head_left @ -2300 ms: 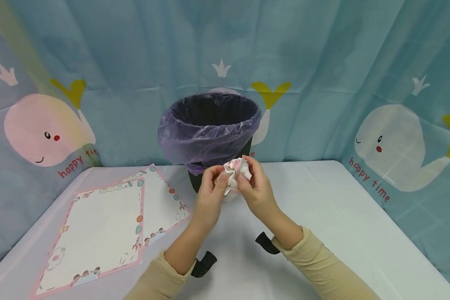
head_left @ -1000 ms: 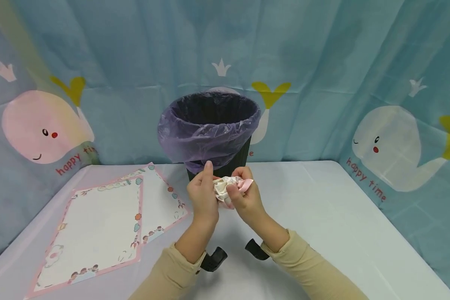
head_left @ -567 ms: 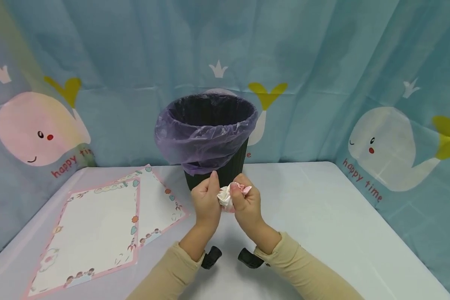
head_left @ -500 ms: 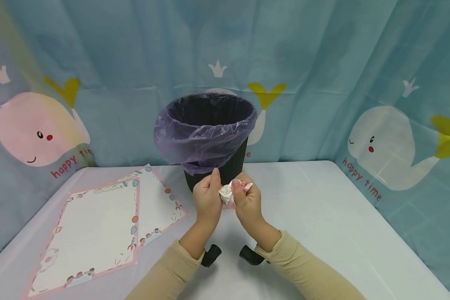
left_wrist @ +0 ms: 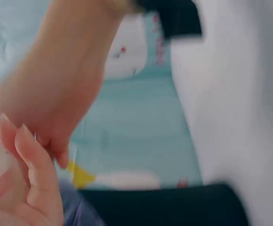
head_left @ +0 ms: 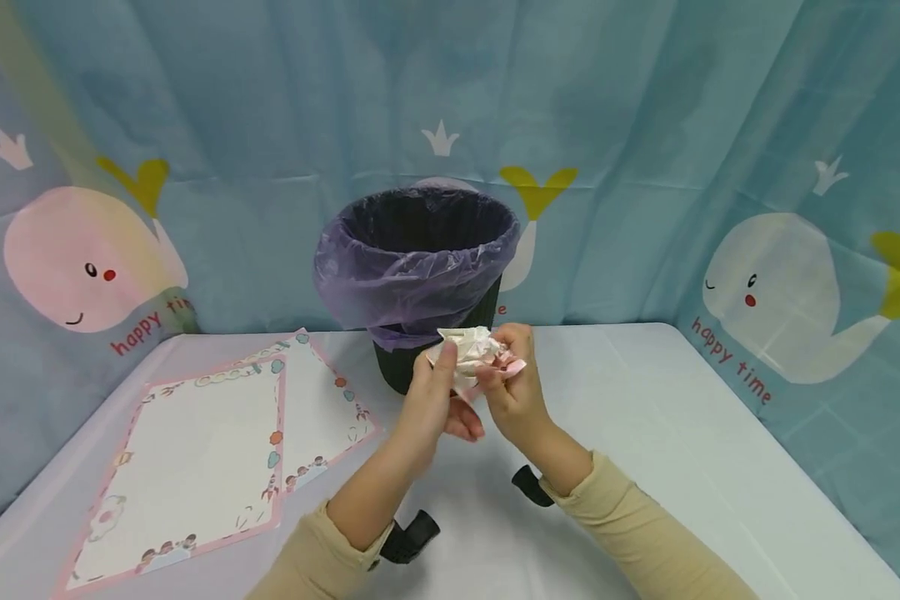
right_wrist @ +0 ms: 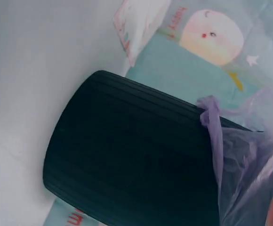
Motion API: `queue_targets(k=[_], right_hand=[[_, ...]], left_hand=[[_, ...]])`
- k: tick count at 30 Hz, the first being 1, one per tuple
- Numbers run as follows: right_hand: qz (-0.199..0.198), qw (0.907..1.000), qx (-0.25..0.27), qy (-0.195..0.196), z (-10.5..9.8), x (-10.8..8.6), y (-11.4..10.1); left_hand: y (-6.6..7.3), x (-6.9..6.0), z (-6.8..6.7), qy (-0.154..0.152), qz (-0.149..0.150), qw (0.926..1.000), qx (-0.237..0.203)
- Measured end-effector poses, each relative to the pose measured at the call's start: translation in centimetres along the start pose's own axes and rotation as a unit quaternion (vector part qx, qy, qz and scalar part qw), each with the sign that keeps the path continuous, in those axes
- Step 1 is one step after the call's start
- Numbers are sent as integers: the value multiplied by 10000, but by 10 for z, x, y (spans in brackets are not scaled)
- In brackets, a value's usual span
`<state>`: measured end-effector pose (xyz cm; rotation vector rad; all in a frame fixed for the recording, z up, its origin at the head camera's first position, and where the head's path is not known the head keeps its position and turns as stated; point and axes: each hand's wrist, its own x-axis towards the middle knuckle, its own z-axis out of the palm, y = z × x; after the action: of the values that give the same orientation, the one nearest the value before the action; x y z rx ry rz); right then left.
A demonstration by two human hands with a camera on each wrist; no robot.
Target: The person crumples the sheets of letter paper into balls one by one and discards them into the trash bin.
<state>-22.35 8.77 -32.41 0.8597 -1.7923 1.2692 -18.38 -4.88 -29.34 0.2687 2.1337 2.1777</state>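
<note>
A crumpled sheet of paper (head_left: 468, 348), white with pink parts, is held between both hands in front of the bin. My left hand (head_left: 422, 412) has its thumb on the paper's near left side, with some fingers curving loosely beneath it. On the other side my right hand (head_left: 521, 396) pinches the pink edge between thumb and fingers. In the left wrist view, bent fingers (left_wrist: 40, 174) show at the lower left, with the other arm crossing above. Little of the right hand shows in the right wrist view, only blurred skin at the right edge.
Behind the hands stands a dark bin (head_left: 397, 369) lined with a purple bag (head_left: 412, 287), its mouth facing up. Two pink-bordered sheets overlap on the left of the white table: a front sheet (head_left: 202, 454) and a rear sheet (head_left: 318, 396). A blue whale-print curtain (head_left: 270, 125) surrounds the table.
The paper was squeezed small between both fists half a second ago; now it is looser and slightly higher. The left hand has turned and loosened its lower fingers. Bin and flat sheets stay put.
</note>
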Motion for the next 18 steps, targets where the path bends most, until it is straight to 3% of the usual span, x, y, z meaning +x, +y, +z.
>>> queue_targets(k=[2,7,9,12,18], right_hand=[[-478,9979,108,-433,-4,-3,1],[-1293,9833,333,-1237,-17,-3,1],[-1240,9814,227,-1446,-21,-3,-2],[-847,9813,-38,-1727,-26,-5,-12],[-448,9730,-838,-2103,-30,-8,-26]], left_hand=[[2,0,-4,-101,63,9997,-226],[4,0,-16,-86,219,9995,193],[4,-2,-19,-187,266,9991,278],[3,-4,-23,-423,429,9966,559],[4,-6,-30,-926,800,9840,1298]])
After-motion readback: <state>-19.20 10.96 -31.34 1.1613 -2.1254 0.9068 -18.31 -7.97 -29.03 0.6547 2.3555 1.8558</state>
